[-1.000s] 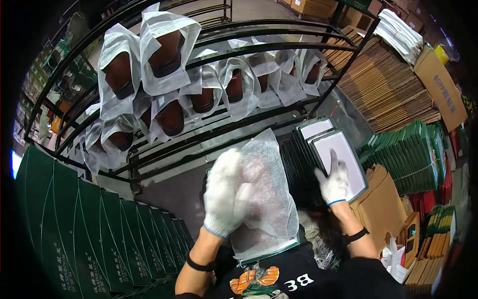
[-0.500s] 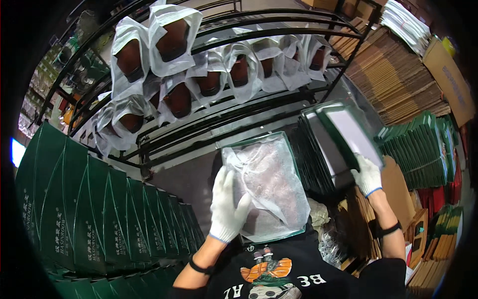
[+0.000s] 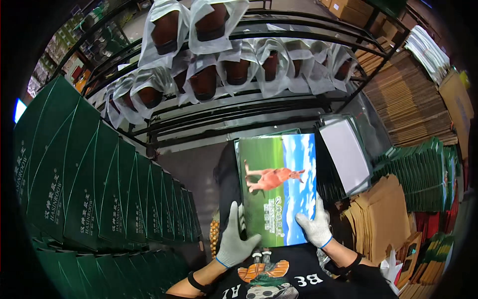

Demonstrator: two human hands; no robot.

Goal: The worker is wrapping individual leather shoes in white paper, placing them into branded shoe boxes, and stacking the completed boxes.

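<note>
1. Currently, the kangaroo-printed panel lies just off the view's middle, toward five o'clock.
2. At the panel's seven o'clock, the left hand has thumb and fingers parted about the corner; I cannot tell whether they grip.
3. At its four o'clock, the right hand grips the edge with its fingers, thumb over the face.
4. A white-faced tray sits at the panel's two o'clock, green boxes at nine.

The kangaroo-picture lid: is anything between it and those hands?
Only white gloves: the right hand holds the lid by its right edge; the left hand is at its near left corner. Nothing else visible intervenes.
</note>
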